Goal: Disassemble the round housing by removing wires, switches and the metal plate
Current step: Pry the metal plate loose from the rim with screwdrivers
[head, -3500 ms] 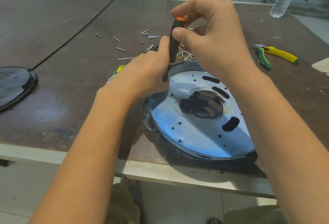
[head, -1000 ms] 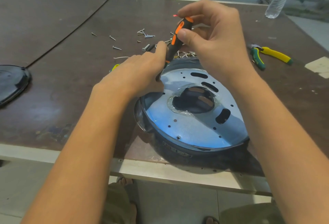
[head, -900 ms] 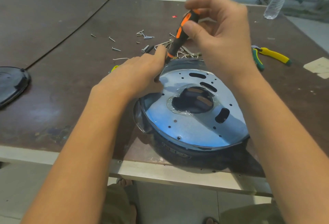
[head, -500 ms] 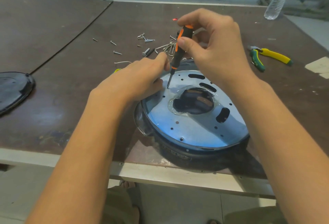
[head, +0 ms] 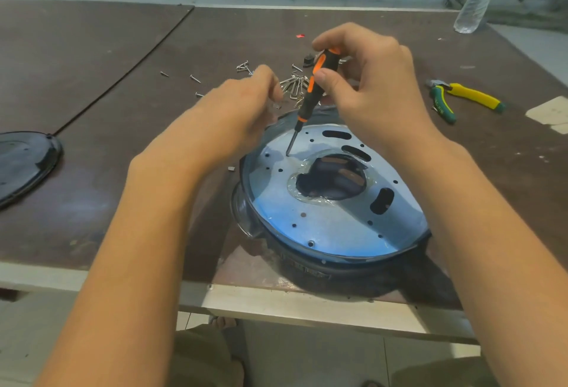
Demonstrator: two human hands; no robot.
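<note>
The round black housing [head: 307, 268] lies near the table's front edge. A bluish, shiny metal plate [head: 332, 233] with holes and slots covers its top. My right hand [head: 375, 85] grips an orange-and-black screwdriver [head: 310, 91] by the handle, with the tip resting on the plate's far left part. My left hand [head: 236, 116] is blurred and hovers just left of the housing, clear of the plate. Its fingertips are pinched together on what looks like a small screw [head: 278, 106].
Several loose screws and metal clips [head: 295, 84] lie behind the housing. Yellow-green pliers [head: 461, 96] are at the right, a plastic bottle [head: 475, 2] at the far right, and a black round cover [head: 21, 165] at the left edge. The table's front edge [head: 276, 303] is close.
The screwdriver came upright and its tip moved onto the plate. My left hand has lifted off the plate's rim and drawn back toward the screw pile, fingertips pinched.
</note>
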